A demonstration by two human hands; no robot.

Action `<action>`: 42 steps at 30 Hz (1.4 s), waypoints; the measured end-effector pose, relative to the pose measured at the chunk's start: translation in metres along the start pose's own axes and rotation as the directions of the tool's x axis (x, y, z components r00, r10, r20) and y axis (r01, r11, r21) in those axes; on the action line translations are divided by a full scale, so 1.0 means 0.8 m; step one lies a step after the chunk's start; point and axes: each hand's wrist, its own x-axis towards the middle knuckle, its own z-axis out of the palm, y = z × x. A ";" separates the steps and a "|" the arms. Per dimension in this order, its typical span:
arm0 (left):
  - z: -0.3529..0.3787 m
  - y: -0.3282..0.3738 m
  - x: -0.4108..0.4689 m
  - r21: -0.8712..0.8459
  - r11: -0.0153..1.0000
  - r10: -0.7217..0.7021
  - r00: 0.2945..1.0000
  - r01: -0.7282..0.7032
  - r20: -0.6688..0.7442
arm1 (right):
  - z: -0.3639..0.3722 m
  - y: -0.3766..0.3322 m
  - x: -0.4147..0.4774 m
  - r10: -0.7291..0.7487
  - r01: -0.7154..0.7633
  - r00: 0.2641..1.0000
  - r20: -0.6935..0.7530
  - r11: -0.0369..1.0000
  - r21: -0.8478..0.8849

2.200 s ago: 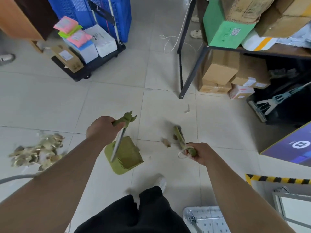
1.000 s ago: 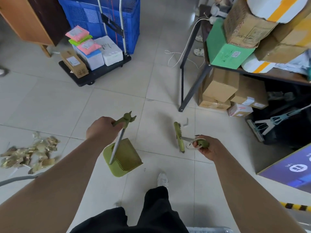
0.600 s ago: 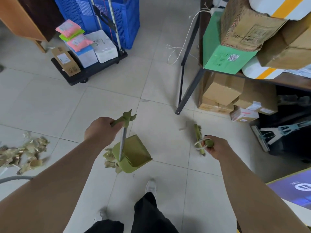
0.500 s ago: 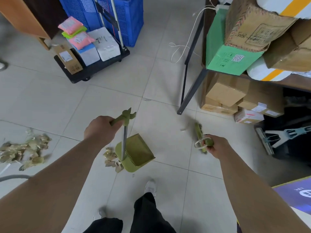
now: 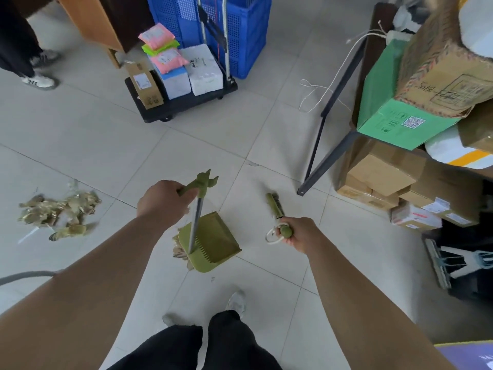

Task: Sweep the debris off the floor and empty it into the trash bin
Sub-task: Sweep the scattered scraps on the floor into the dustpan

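My left hand [image 5: 162,200] grips the top handle of an olive-green long-handled dustpan [image 5: 213,243], whose pan rests on the tiled floor in front of my feet. A small clump of tan debris [image 5: 178,248] lies at the pan's left edge. My right hand [image 5: 298,233] holds the handle of a green broom [image 5: 274,206]; its brush head touches the floor to the right of the pan. A larger pile of tan debris [image 5: 58,213] lies on the floor at the far left. No trash bin is in view.
A black trolley [image 5: 181,102] with boxes and a blue crate [image 5: 240,30] stands ahead. A metal-legged table [image 5: 328,153] stacked with cardboard boxes stands at the right, more boxes beneath it. Another person's feet [image 5: 40,78] are at upper left. A grey hose [image 5: 24,277] lies at left.
The broom swung from beside the pan out to the right, then its head came back toward the pan. The dustpan shifted and a small clump of debris now shows at its left edge.
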 end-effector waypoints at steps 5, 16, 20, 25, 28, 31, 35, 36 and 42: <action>-0.033 -0.063 -0.008 -0.057 0.993 -0.110 0.992 0.107 -0.069 | 0.067 0.010 -0.003 0.024 -0.012 0.996 0.089 0.991 -0.131; -0.105 -0.265 -0.050 -0.168 0.944 -0.311 0.938 0.285 -0.153 | 0.249 0.101 -0.031 0.077 -0.012 0.977 0.201 0.952 -0.305; -0.125 -0.338 -0.067 -0.166 0.929 -0.357 0.921 0.332 -0.157 | 0.319 0.148 -0.041 0.074 0.016 0.970 0.231 0.931 -0.365; -0.140 -0.413 -0.088 -0.162 0.910 -0.404 0.903 0.381 -0.147 | 0.388 0.209 -0.061 0.083 0.051 0.963 0.256 0.879 -0.475; -0.147 -0.448 -0.100 -0.158 0.906 -0.416 0.897 0.394 -0.148 | 0.411 0.231 -0.077 0.064 0.080 0.964 0.259 0.858 -0.507; -0.152 -0.476 -0.111 -0.156 0.906 -0.415 0.898 0.393 -0.148 | 0.408 0.235 -0.096 0.026 0.111 0.969 0.244 0.841 -0.530; -0.154 -0.504 -0.124 -0.155 0.912 -0.401 0.905 0.380 -0.141 | 0.372 0.238 -0.120 -0.009 0.080 0.983 0.181 0.918 -0.388; -0.154 -0.509 -0.128 -0.155 0.916 -0.392 0.910 0.371 -0.138 | 0.361 0.241 -0.127 -0.013 0.071 0.986 0.165 0.934 -0.351; -0.151 -0.529 -0.143 -0.170 0.930 -0.350 0.928 0.327 -0.127 | 0.319 0.268 -0.167 -0.021 0.036 0.998 0.067 0.969 -0.243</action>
